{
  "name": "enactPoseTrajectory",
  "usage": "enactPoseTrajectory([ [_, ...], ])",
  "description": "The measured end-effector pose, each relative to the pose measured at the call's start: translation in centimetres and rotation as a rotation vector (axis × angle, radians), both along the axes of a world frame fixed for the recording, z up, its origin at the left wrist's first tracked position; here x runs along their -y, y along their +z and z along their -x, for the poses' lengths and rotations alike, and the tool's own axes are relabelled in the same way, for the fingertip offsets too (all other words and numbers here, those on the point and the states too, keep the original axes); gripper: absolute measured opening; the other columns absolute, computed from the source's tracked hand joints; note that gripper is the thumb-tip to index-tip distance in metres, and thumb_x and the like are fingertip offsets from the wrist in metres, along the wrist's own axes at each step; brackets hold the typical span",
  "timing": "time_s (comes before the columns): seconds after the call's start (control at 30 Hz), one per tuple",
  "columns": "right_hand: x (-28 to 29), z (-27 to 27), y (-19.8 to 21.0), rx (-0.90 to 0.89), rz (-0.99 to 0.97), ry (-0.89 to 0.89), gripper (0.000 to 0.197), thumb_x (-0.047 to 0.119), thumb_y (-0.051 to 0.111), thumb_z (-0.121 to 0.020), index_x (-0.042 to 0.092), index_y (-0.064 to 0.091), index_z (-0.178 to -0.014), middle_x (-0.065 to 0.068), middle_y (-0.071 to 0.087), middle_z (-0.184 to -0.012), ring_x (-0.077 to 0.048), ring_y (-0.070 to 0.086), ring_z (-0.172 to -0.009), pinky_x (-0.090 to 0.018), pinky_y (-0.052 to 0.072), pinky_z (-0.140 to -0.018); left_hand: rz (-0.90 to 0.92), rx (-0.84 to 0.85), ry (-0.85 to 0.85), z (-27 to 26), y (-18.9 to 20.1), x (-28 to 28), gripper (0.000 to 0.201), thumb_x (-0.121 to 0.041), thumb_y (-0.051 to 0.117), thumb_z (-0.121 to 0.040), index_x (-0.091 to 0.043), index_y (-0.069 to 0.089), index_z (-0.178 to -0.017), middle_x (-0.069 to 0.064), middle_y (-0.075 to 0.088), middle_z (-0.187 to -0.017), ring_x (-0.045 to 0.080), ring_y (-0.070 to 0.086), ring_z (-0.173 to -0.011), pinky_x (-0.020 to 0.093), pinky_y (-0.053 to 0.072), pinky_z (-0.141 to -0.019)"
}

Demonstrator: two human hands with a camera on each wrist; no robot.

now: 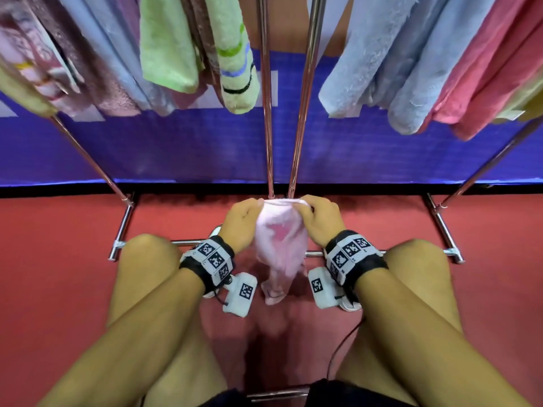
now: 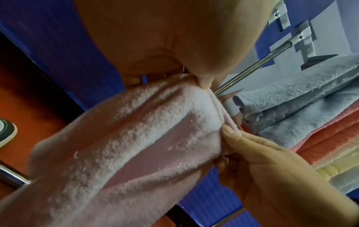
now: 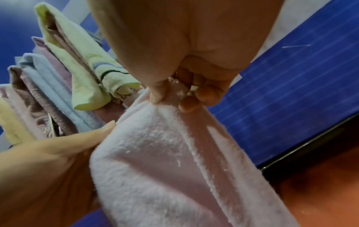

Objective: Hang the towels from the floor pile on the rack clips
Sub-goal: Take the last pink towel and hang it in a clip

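A pale pink towel [image 1: 279, 248] hangs bunched between both hands, low in front of the rack's two central poles [image 1: 269, 136]. My left hand [image 1: 242, 221] pinches its top edge on the left. My right hand [image 1: 318, 220] pinches the same edge on the right. In the left wrist view the pink towel [image 2: 136, 138] fills the middle, with the right hand's thumb [image 2: 231, 133] on its hem. The right wrist view shows my right hand's thumb [image 3: 157, 93] and curled fingers gripping the pink towel [image 3: 174, 161]. No floor pile is visible; the clips are out of view.
Green [image 1: 170, 45], blue and brown towels hang at upper left; blue [image 1: 379, 63], pink-red [image 1: 493, 66] and yellow ones at upper right. A blue panel [image 1: 176, 148] stands behind. The rack's chrome base bars [image 1: 122, 227] lie on the red floor [image 1: 58, 259]. My knees flank the hands.
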State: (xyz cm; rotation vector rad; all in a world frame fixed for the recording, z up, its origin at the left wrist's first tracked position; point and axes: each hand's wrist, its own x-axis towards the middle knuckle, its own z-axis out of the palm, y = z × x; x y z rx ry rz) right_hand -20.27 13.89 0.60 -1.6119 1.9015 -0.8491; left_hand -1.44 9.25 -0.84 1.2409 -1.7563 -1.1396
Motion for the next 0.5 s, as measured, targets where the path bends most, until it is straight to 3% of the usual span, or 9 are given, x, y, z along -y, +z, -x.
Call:
enactPoseTrajectory([
  [0.07,0.0,-0.1,-0.4,-0.008,0.020,-0.002,0.018,0.025,0.058,-0.096,0.015,0.072,-0.094,-0.007,0.073,-0.091,-0.030,0.063,-0.090,-0.024,0.033,-0.071,-0.014,-0.064,0.023,0.1,0.2,-0.2,0.042,-0.032,0.051,-0.094,-0.010,0.042,-0.059,-0.002,0.037,-0.064,0.011,0.033,-0.064,0.033,0.032,-0.062],
  [0.13,0.0,-0.2,-0.8,0.007,0.034,-0.013,0.016,0.026,0.058,-0.095,0.018,0.070,-0.089,0.000,0.070,-0.082,-0.027,0.061,-0.083,-0.027,0.037,-0.071,-0.048,-0.046,0.046,-0.1,0.3,-0.1,0.043,-0.039,0.057,-0.089,-0.017,0.039,-0.057,-0.005,0.034,-0.059,0.012,0.030,-0.061,0.031,0.029,-0.057],
  [0.23,-0.2,0.2,-1.7,-0.021,0.027,0.001,0.025,0.039,0.048,-0.090,0.020,0.064,-0.087,-0.001,0.067,-0.080,-0.029,0.058,-0.081,-0.036,0.045,-0.073,-0.140,0.138,-0.060,-0.5,-0.3,-0.2,0.033,-0.042,0.073,-0.078,-0.020,0.053,-0.062,-0.014,0.046,-0.055,0.010,0.038,-0.058,0.021,0.033,-0.053],
  [0.33,-0.1,0.4,-2.2,-0.111,0.035,0.051,0.045,0.053,0.029,-0.083,0.024,0.061,-0.093,-0.009,0.066,-0.086,-0.032,0.053,-0.087,-0.035,0.039,-0.071,-0.174,0.417,-0.294,-0.3,-0.1,-0.8,0.021,-0.028,0.075,-0.081,-0.008,0.067,-0.086,-0.002,0.059,-0.074,0.014,0.046,-0.063,0.015,0.035,-0.052],
  [0.43,0.3,0.6,-2.3,-0.069,0.104,0.025,0.043,0.046,0.029,-0.085,0.020,0.062,-0.097,-0.011,0.066,-0.091,-0.034,0.055,-0.090,-0.037,0.041,-0.077,-0.199,0.639,-0.351,0.0,0.0,-0.9,0.023,-0.024,0.069,-0.087,-0.004,0.061,-0.077,0.001,0.047,-0.064,0.008,0.036,-0.043,0.014,0.034,-0.047],
  [0.5,0.3,1.1,-2.4,-0.025,0.092,-0.018,0.034,0.035,0.034,-0.087,0.018,0.061,-0.099,-0.010,0.067,-0.094,-0.034,0.056,-0.091,-0.034,0.040,-0.077,-0.260,0.590,-0.327,-0.3,0.0,-0.8,0.028,-0.024,0.073,-0.082,-0.005,0.055,-0.071,-0.002,0.040,-0.058,0.008,0.033,-0.038,0.018,0.029,-0.044],
])
